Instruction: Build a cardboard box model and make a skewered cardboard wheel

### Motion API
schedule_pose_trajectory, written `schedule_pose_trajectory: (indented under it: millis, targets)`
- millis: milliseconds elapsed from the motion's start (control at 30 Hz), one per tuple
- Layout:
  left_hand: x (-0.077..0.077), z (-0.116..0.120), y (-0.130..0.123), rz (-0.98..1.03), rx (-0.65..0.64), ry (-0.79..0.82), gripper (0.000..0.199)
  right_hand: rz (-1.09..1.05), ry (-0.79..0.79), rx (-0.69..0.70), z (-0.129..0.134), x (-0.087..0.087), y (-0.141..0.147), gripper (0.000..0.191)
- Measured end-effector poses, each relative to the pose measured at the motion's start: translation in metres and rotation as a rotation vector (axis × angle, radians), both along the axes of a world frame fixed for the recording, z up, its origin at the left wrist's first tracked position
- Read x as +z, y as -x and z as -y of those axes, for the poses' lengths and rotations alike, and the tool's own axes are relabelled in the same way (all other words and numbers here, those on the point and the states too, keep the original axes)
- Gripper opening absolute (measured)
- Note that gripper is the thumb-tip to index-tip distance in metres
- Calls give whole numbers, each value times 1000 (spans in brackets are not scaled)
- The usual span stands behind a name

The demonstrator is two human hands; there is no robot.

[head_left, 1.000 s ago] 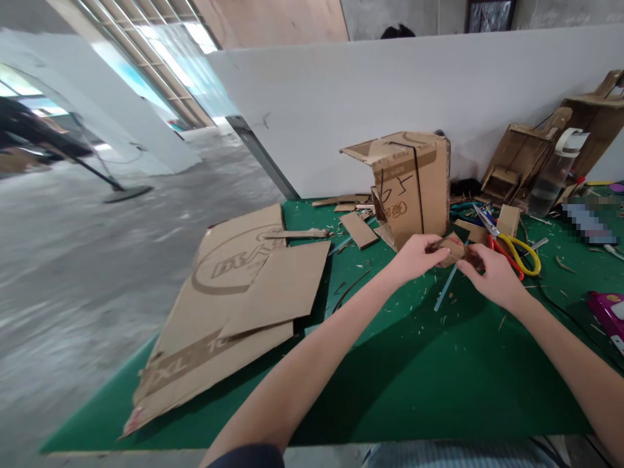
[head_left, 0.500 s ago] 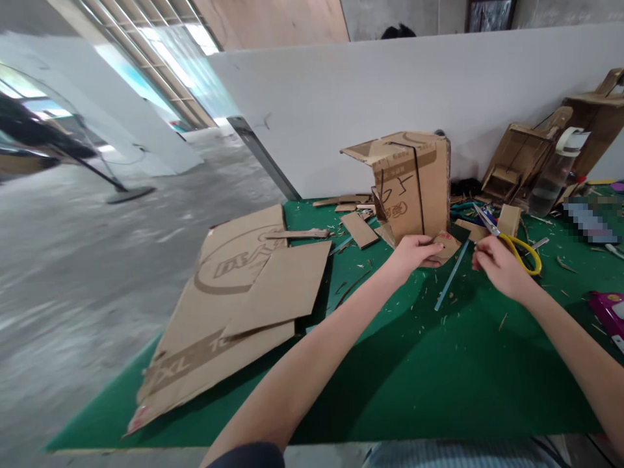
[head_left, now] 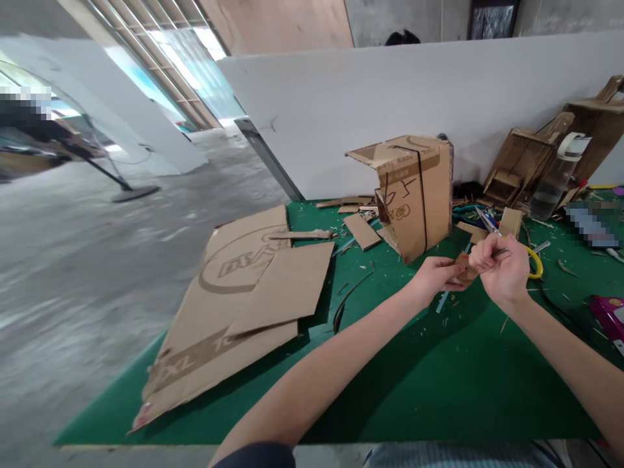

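Note:
My left hand [head_left: 442, 274] pinches a small piece of brown cardboard [head_left: 467, 268] above the green table. Close beside it, my right hand [head_left: 502, 263] is closed in a fist around a thin, dark, stick-like tool [head_left: 499, 252]; most of that tool is hidden by the fingers. Beneath the cardboard piece lies a pale blue strip [head_left: 442, 301], partly covered. Yellow-handled scissors [head_left: 536, 263] lie behind my right hand, which hides part of them. Just beyond my left hand stands a cardboard box [head_left: 409, 195] with a dark band around it.
Large cardboard sheets [head_left: 234, 279] overlap on the left of the green table [head_left: 390, 390]. Cardboard scraps [head_left: 362, 232] lie near the box. At the right are a water bottle [head_left: 558, 175], a phone [head_left: 592, 224] and a purple object [head_left: 609, 318]. A white partition [head_left: 316, 123] stands behind.
My left hand has moved right and slightly toward me with the cardboard piece, away from the box. My right hand has turned into a fist with the thin tool showing, close to the cardboard.

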State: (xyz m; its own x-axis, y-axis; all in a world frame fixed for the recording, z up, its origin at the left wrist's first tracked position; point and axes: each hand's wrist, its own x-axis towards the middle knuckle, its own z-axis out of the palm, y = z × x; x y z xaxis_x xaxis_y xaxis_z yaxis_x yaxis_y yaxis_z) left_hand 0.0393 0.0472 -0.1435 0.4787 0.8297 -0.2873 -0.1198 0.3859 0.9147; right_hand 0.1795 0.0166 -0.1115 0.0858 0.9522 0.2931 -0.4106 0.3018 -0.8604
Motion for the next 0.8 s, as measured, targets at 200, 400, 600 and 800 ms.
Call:
schedule_pose_trajectory:
  millis: [200,400,600,800]
  targets:
    - [3,4,-4,-9,28,-32,18,39,6,65,-2,-9,-3,48]
    - [2,6,-6,-22,34,-88,27,229,-68,36,0,-18,-1,51]
    - [-2,10,-6,31,56,-178,32,403,-254,21,-1,-35,-2,50]
    - [-1,13,-11,52,101,-241,30,617,-366,13,3,-35,-2,48]
